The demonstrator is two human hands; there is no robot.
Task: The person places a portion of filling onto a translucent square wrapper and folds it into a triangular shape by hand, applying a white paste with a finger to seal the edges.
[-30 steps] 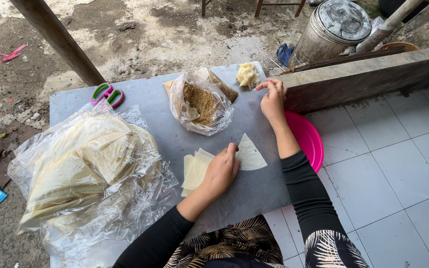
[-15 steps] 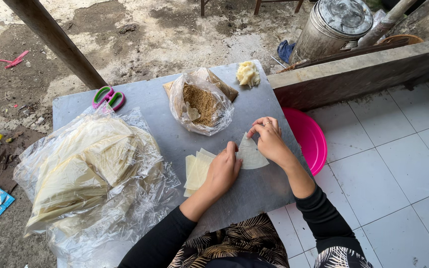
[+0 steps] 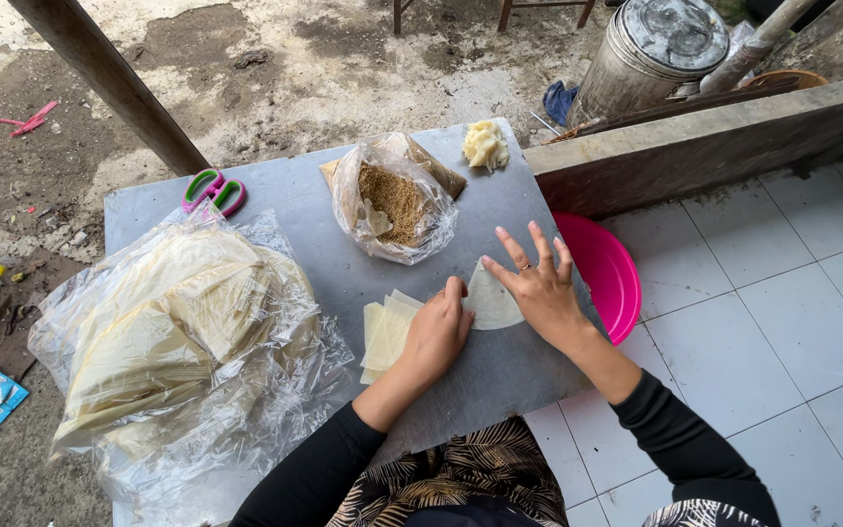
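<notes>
The wrapper [image 3: 492, 298] is pressed flat on the tabletop [image 3: 304, 195] by the spread right hand [image 3: 539, 288] and curled left hand [image 3: 436, 332]; it could be torn by uneven pressure.

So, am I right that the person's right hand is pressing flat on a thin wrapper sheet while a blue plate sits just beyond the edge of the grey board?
Not quite: the plate is pink, not blue, as the head view shows. The rest holds: the right hand lies flat on the thin wrapper sheet, with the plate just past the grey board.
</notes>
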